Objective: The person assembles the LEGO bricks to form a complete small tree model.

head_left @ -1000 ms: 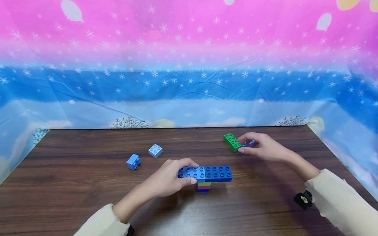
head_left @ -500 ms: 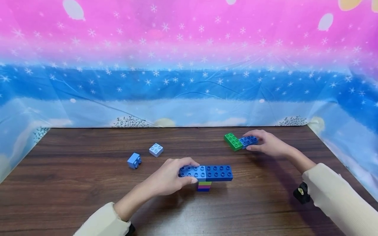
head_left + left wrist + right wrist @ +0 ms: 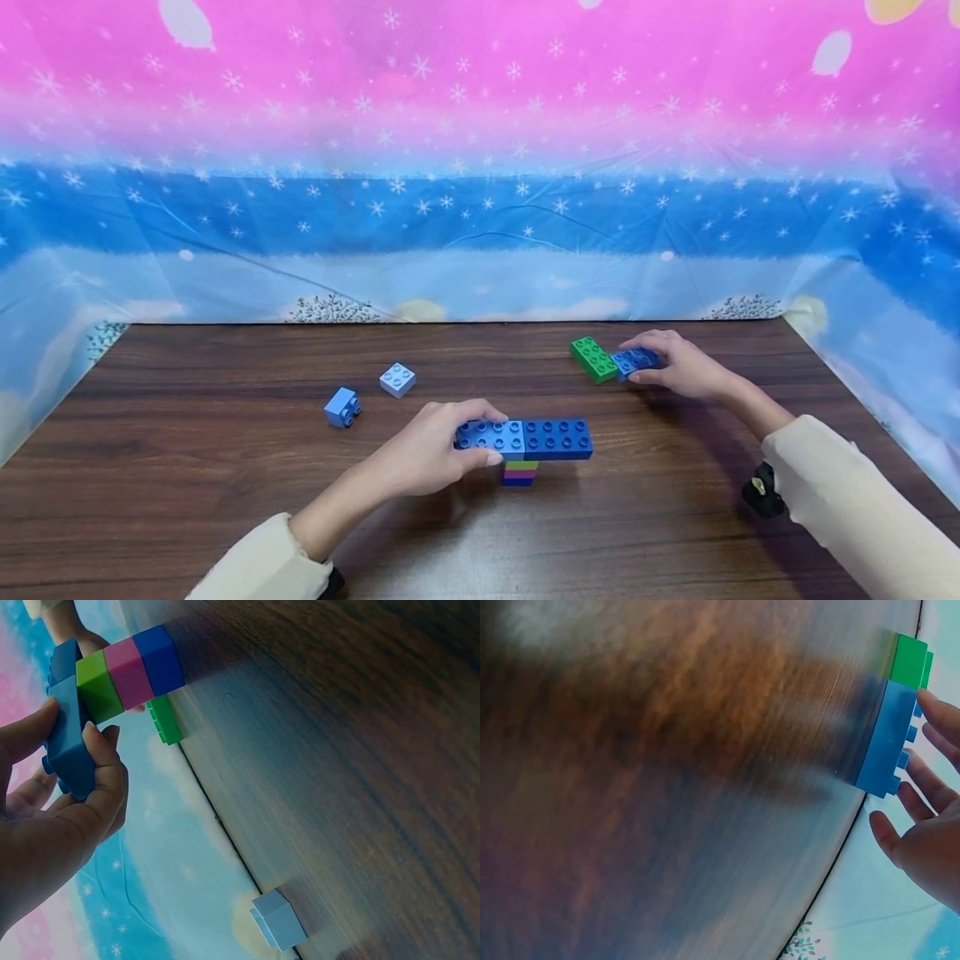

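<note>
In the head view my left hand (image 3: 431,446) holds the light blue brick (image 3: 512,442) between thumb and fingers. That brick and a dark blue brick (image 3: 557,440) lie end to end atop a small column of green, pink and blue bricks (image 3: 129,673), making a T shape. Toward the back right, my right hand (image 3: 686,364) has thumb and fingers on opposite sides of a blue eight-stud brick (image 3: 887,739), thumb tip at its top edge. A green eight-stud brick (image 3: 593,360) meets the near end of this blue brick.
Left of the column, a pale blue four-stud brick (image 3: 397,380) stands studs up. Beside it a blue brick (image 3: 342,407) lies on its side, studs facing right. A snowflake-print cloth (image 3: 480,208) hangs behind the dark wooden table (image 3: 187,467).
My right hand has shifted right, from the green brick's end onto the blue brick, which has turned slightly. My left hand has kept its hold on the light blue brick.
</note>
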